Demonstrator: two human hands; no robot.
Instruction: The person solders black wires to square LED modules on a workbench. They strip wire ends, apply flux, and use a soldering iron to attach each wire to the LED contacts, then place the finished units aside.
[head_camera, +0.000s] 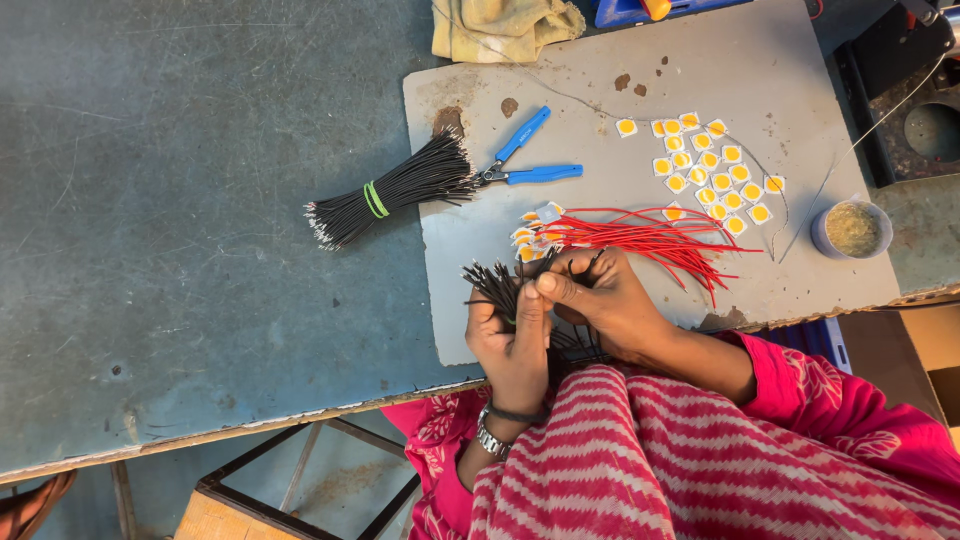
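at table edge, both hands grip black wires.

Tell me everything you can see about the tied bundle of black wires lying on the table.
The bundle of black wires lies flat and diagonal, half on the blue-grey table, its upper end on the grey board. A green band cinches it near the middle. The thin, plastic-looking wires fan out slightly at both ends; the lower-left tips show bare, silvery metal. Its upper end sits right by the jaws of the blue-handled pliers. Neither hand touches it.
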